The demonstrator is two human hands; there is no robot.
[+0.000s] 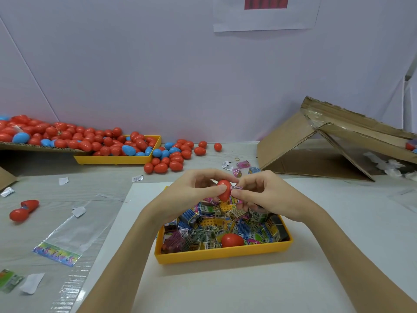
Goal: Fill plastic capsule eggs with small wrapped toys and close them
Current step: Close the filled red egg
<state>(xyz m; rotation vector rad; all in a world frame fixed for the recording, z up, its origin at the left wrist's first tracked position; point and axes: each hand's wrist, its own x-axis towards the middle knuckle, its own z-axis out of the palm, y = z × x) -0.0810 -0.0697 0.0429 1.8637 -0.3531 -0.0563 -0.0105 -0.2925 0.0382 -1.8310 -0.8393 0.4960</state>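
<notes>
Above the near yellow tray point(223, 254), my left hand point(191, 190) holds a red egg half point(223, 189) between thumb and fingers. My right hand point(261, 193) pinches a small pink wrapped toy point(235, 188) right at the egg half's edge. The tray holds several wrapped toys point(203, 233) and another red egg piece point(232, 240). Whether the toy is inside the egg half cannot be made out.
A far yellow tray point(117, 159) and cardboard at back left overflow with red and blue eggs point(90, 141). Two red egg pieces point(23, 210) lie at left. Clear bags point(67, 240), paper scraps and loose toys point(242, 164) are scattered. An open cardboard box point(327, 143) lies at right.
</notes>
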